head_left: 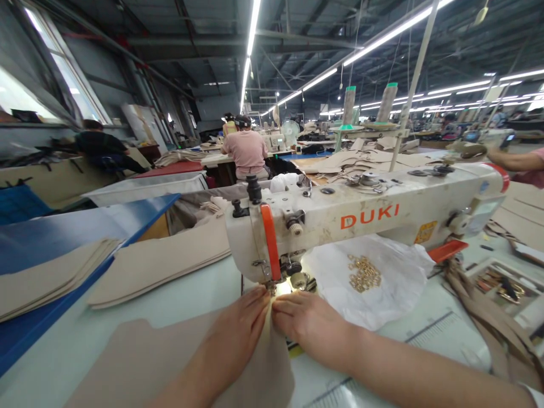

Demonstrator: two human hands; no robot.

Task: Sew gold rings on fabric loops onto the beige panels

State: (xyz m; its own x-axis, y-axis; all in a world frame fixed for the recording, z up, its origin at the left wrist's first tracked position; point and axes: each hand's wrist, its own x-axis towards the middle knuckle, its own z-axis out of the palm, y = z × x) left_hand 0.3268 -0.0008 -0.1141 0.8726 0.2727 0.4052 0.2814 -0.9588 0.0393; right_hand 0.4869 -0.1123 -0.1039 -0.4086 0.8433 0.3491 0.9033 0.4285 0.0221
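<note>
A white sewing machine (323,209) with orange lettering spans the table, its needle area lit. Under its presser foot lies the front of a beige fabric piece (144,351), which spreads toward me and to the left. My left hand (240,326) presses on the piece just left of the needle, fingers closed together at its edge. Close by on the right, my right hand (308,323) is bent, with its fingertips pinching the fabric. What lies right under the fingertips is hidden.
Stacked beige panels (170,263) lie behind on the left, beside a blue-edged table (144,212). Small gold metal pieces (364,273) rest on a white plastic bag (399,289) beneath the machine arm. A parts tray (505,286) and straps (480,306) are at right. Other people work beyond.
</note>
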